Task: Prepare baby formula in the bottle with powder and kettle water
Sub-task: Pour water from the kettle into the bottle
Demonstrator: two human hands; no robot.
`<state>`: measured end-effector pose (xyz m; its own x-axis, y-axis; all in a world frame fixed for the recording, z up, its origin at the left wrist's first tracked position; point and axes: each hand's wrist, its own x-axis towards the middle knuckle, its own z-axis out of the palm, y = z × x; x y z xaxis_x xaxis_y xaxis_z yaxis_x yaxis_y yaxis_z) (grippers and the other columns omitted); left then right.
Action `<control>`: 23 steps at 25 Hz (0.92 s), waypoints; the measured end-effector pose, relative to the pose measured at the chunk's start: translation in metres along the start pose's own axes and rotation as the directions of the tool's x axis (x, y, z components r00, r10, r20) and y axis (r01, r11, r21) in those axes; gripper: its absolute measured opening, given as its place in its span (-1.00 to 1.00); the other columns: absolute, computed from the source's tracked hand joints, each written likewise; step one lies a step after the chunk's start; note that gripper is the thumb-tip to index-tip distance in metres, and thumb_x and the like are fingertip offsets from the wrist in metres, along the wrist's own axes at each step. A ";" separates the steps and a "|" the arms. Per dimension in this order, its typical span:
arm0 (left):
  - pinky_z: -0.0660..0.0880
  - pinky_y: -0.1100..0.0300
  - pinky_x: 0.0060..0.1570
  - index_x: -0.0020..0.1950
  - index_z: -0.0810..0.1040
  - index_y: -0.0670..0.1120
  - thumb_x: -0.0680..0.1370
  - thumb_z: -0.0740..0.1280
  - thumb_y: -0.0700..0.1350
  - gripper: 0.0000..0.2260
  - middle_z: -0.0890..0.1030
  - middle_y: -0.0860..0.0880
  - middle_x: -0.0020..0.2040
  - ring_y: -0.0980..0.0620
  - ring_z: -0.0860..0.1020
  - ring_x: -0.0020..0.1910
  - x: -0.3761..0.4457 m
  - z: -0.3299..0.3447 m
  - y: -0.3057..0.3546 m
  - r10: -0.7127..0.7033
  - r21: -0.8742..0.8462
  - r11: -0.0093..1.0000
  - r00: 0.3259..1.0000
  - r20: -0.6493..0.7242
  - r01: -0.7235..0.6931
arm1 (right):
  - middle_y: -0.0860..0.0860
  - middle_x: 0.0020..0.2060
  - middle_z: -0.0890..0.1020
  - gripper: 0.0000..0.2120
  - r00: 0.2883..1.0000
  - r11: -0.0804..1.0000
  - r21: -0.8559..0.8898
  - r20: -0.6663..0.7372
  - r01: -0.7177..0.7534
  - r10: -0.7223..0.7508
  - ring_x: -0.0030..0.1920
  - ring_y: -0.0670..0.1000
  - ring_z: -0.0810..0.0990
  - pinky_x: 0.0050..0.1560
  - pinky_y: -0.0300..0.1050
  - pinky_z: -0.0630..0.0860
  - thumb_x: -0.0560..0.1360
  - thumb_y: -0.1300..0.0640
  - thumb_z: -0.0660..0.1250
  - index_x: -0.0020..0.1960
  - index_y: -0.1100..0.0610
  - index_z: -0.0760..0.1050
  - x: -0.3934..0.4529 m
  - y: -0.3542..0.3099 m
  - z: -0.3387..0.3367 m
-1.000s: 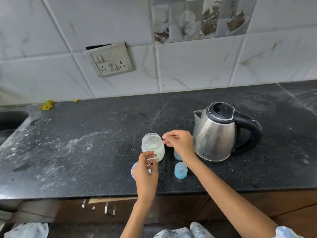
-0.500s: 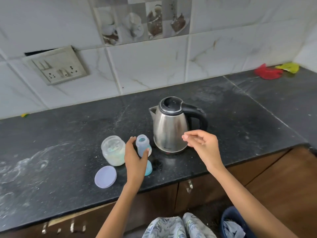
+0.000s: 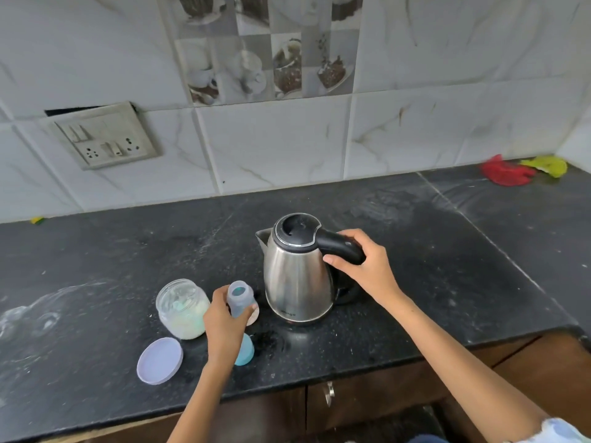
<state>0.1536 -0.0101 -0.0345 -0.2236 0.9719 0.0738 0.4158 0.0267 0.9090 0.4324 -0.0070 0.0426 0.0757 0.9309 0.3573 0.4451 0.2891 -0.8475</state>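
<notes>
A steel kettle [image 3: 295, 282] with a black lid stands on the black counter [image 3: 431, 251], its spout pointing left. My right hand [image 3: 363, 266] grips its black handle. Left of it stands a small open blue baby bottle [image 3: 240, 298], upright on the counter, and my left hand [image 3: 222, 327] holds it from the near side. A clear jar of pale powder [image 3: 182, 308] stands open to the left of the bottle. Its lilac lid [image 3: 159, 360] lies flat near the front edge. A blue bottle cap [image 3: 245, 351] sits just behind my left wrist, partly hidden.
A switch and socket plate [image 3: 105, 139] hangs on the tiled wall at back left. Red and yellow cloths [image 3: 518, 169] lie in the far right corner. White powder smears mark the counter's left side. Wooden cabinet doors run below the front edge.
My right hand has closed round the kettle handle after hovering near it. My left hand stays on the bottle. The view has moved closer.
</notes>
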 end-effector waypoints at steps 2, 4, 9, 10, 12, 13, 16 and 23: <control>0.44 0.33 -0.12 0.12 0.45 -0.02 0.37 0.56 -0.20 -0.58 0.59 0.13 -0.03 0.09 0.58 -0.03 0.005 0.000 -0.003 0.008 -0.015 1.000 1.000 0.007 -0.008 | -0.17 -0.09 0.69 -0.57 0.998 0.992 0.124 0.053 -0.031 0.025 -0.22 -0.19 0.65 -0.24 -0.33 0.56 0.29 -0.13 0.57 0.11 -0.10 0.57 0.008 0.005 -0.001; 0.45 0.37 -0.11 0.10 0.46 0.00 0.36 0.57 -0.19 -0.58 0.59 0.18 -0.02 0.19 0.58 -0.02 0.008 0.001 -0.005 0.021 -0.020 1.000 1.000 0.019 -0.021 | -0.15 -0.06 0.70 -0.55 0.999 0.984 0.179 0.053 -0.012 0.002 -0.24 -0.22 0.64 -0.31 -0.49 0.47 0.26 -0.09 0.60 0.12 -0.10 0.61 0.013 0.007 -0.001; 0.43 0.40 -0.08 0.10 0.45 0.05 0.34 0.57 -0.22 -0.54 0.57 0.25 -0.02 0.28 0.55 0.00 0.015 -0.001 -0.002 0.032 -0.023 0.999 0.999 0.029 -0.031 | -0.15 -0.06 0.74 -0.52 1.000 0.968 0.252 -0.010 -0.009 0.012 -0.25 -0.25 0.65 -0.33 -0.54 0.44 0.19 -0.02 0.64 0.09 -0.07 0.66 0.016 0.007 0.008; 0.44 0.39 -0.05 0.10 0.46 0.05 0.33 0.58 -0.21 -0.54 0.57 0.24 -0.03 0.28 0.55 -0.01 0.017 -0.003 0.000 0.035 -0.021 0.999 0.999 0.029 -0.034 | -0.16 -0.06 0.74 -0.52 1.000 0.968 0.251 -0.021 -0.003 0.008 -0.22 -0.23 0.67 -0.31 -0.53 0.46 0.18 -0.02 0.64 0.08 -0.08 0.66 0.017 0.005 0.007; 0.46 0.35 0.00 0.09 0.48 0.04 0.31 0.59 -0.21 -0.54 0.60 0.21 -0.03 0.26 0.57 0.00 0.021 -0.006 0.003 0.052 -0.018 0.999 0.998 0.034 -0.051 | -0.16 -0.05 0.74 -0.53 0.999 0.970 0.244 -0.027 0.024 -0.018 -0.09 -0.16 0.71 -0.18 -0.44 0.54 0.17 -0.07 0.64 0.06 -0.13 0.67 0.020 -0.002 0.004; 0.46 0.35 0.01 0.09 0.50 0.03 0.31 0.60 -0.22 -0.54 0.61 0.19 -0.02 0.24 0.57 0.01 0.023 -0.007 0.004 0.060 -0.016 0.998 0.997 0.040 -0.060 | -0.15 -0.04 0.74 -0.54 0.999 0.969 0.244 -0.017 0.037 -0.034 -0.04 -0.13 0.71 -0.09 -0.37 0.57 0.16 -0.08 0.64 0.05 -0.15 0.67 0.022 -0.007 0.001; 0.47 0.35 0.04 0.14 0.52 -0.04 0.31 0.60 -0.22 -0.53 0.63 0.14 0.01 0.23 0.58 0.04 0.028 -0.008 0.011 0.084 -0.022 0.996 0.995 0.047 -0.083 | -0.13 -0.04 0.75 -0.55 0.997 0.969 0.241 0.033 0.053 -0.063 0.00 -0.07 0.72 0.03 -0.26 0.60 0.15 -0.08 0.65 0.02 -0.15 0.68 0.026 -0.018 -0.008; 0.49 0.34 0.04 0.13 0.54 -0.02 0.29 0.61 -0.19 -0.53 0.64 0.17 0.01 0.22 0.60 0.03 0.032 -0.008 0.019 0.114 -0.011 0.993 0.989 0.097 -0.114 | -0.07 -0.12 0.76 -0.51 0.987 0.980 0.194 0.136 0.055 -0.083 -0.08 -0.07 0.73 -0.04 -0.28 0.61 0.09 0.05 0.68 0.01 0.03 0.71 0.034 -0.035 -0.019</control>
<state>0.1474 0.0202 -0.0119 -0.0879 0.9867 0.1368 0.4289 -0.0864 0.8992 0.4367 0.0103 0.0921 -0.0835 0.9255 0.3694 0.2674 0.3779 -0.8864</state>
